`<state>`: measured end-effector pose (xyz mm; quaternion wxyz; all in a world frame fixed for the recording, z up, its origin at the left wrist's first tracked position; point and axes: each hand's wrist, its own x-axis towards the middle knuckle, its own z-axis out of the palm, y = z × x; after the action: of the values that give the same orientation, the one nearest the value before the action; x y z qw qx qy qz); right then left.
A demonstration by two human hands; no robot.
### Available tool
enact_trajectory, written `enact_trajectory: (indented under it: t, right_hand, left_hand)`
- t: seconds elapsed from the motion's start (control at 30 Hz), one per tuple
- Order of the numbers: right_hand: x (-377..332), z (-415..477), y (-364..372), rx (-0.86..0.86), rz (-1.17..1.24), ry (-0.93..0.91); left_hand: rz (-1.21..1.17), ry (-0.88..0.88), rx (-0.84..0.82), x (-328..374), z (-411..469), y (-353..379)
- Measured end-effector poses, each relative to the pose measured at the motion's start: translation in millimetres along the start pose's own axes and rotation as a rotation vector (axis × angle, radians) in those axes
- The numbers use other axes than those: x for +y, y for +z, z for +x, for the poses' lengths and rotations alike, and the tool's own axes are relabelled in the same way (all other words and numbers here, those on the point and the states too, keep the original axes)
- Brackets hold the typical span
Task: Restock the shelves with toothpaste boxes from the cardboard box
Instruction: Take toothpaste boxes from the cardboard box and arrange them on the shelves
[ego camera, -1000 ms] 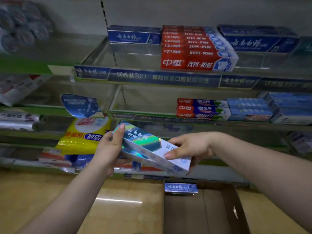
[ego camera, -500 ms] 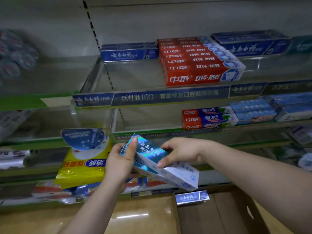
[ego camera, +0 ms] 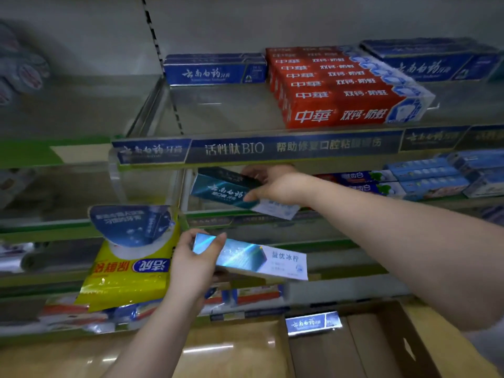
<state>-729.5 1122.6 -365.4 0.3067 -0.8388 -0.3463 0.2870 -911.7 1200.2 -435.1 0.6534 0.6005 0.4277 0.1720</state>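
Note:
My right hand point(ego camera: 275, 184) grips a teal and white toothpaste box point(ego camera: 218, 190) and holds it tilted under the blue label strip, at the front of the middle glass shelf point(ego camera: 207, 214). Lower down, my left hand point(ego camera: 195, 261) grips the left end of a second, shiny teal and white toothpaste box point(ego camera: 253, 259), which points to the right. The open cardboard box point(ego camera: 392, 328) stands on the floor at the bottom right, and one blue toothpaste box point(ego camera: 312, 323) lies at its far edge.
The top shelf carries blue boxes point(ego camera: 215, 69), a stack of red boxes point(ego camera: 341, 88) and more blue boxes point(ego camera: 436, 60). Red and light blue boxes point(ego camera: 425, 175) fill the middle shelf's right part. A yellow pack point(ego camera: 128, 266) hangs at the left. The floor point(ego camera: 81, 358) is tan.
My right hand has lifted the upper box off the pair and carried it up to the middle shelf. My left hand keeps the other box lower down. The view has tilted upward.

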Motion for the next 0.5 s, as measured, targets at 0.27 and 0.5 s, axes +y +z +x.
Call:
enact_trajectory:
  t: [0.27,0.5]
  right_hand:
    - [21,42,14,0.125,-0.357,-0.107]
    - [43,52,13,0.144,-0.537,-0.100]
  left_hand:
    - [-0.062,0.044,0.004,6,16,2]
    - [-0.092,0.024,-0.003,-1,12,-6]
